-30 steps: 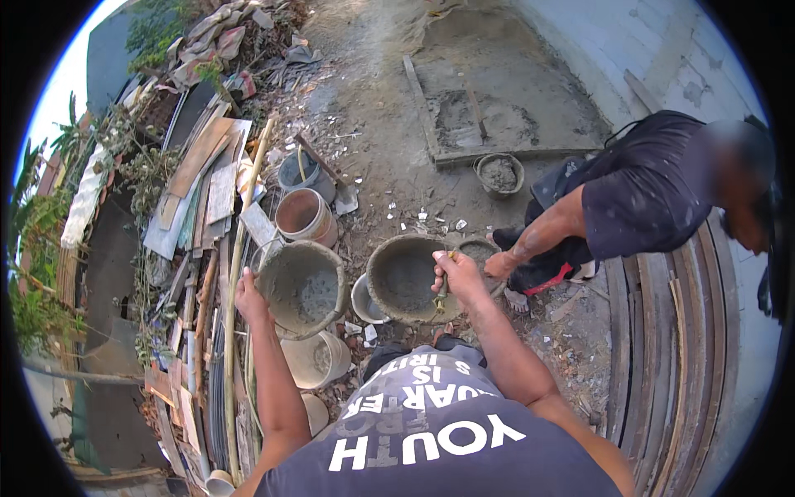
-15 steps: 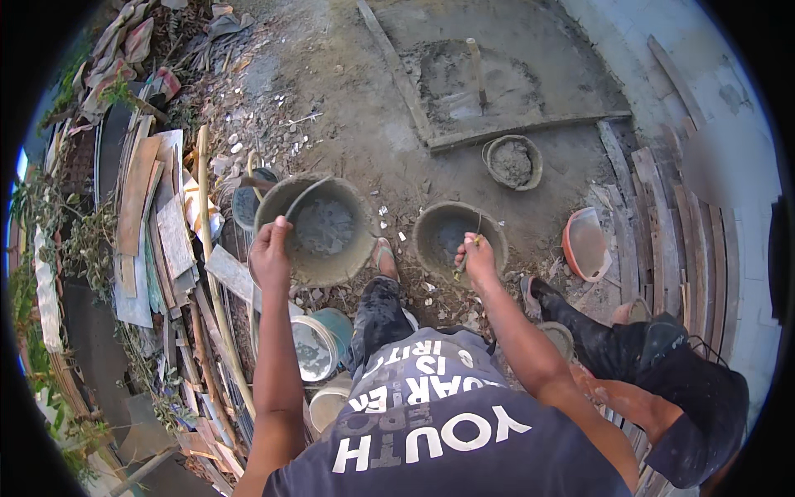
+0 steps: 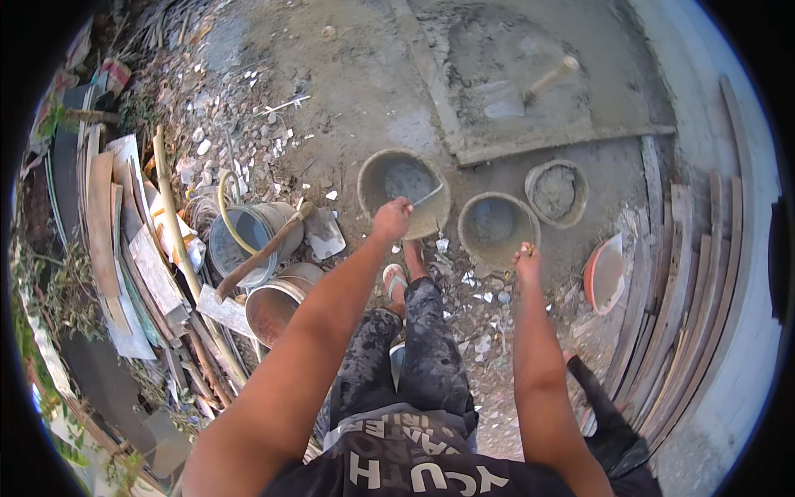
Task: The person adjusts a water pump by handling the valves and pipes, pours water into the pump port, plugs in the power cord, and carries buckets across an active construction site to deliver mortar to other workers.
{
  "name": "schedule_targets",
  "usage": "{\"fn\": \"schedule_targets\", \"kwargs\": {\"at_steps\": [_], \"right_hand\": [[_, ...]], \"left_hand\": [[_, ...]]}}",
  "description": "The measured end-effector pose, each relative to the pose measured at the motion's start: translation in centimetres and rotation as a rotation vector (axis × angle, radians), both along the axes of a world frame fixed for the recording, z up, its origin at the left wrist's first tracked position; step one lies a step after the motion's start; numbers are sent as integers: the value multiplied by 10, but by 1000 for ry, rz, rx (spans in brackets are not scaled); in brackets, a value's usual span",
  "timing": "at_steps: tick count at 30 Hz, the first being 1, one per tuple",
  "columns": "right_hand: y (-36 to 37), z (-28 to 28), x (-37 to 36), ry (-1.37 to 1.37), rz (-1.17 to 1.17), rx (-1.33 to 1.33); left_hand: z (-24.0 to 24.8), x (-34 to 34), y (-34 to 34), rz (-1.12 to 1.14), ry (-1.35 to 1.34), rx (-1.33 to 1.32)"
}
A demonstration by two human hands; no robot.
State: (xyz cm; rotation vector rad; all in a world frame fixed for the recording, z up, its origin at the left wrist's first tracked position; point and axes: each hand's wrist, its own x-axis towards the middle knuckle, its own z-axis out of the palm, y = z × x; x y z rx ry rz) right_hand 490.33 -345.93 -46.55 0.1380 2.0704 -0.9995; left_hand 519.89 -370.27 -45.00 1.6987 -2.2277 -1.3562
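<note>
My left hand [image 3: 392,219] is closed around the handle of a mud-caked bucket [image 3: 429,219] with grey residue inside. In my right hand [image 3: 527,263] is the handle of a second, similar bucket [image 3: 494,259], a little nearer and to the right. Both buckets look nearly empty, with a thin grey layer at the bottom. Beyond the second one stands a third bucket [image 3: 578,217] filled with grey mortar, which neither hand touches. Whether the two held buckets rest on the ground or hang just above it, I cannot tell.
A wooden frame [image 3: 563,142] around wet mortar lies ahead, with a post [image 3: 553,79] in it. An orange-red container [image 3: 590,282] and stacked planks [image 3: 696,273] are at right. Pails [image 3: 286,228], a wooden-handled tool [image 3: 263,253] and scrap boards [image 3: 108,224] crowd the left. Another person's leg [image 3: 596,398] shows lower right.
The left-hand bucket has moved forward and to the right, close to the other. Both arms now reach further ahead. The view has shifted, and pails at left are more visible.
</note>
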Motion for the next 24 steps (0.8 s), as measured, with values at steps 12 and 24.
{"fn": "schedule_targets", "kwargs": {"at_steps": [12,24], "right_hand": [[-64,-67,-1,509,811,617],[-233,51,94,343,1670,365]], "left_hand": [[8,58,-147,-373,-283,308],[-69,523,-211,1742,205,423]]}}
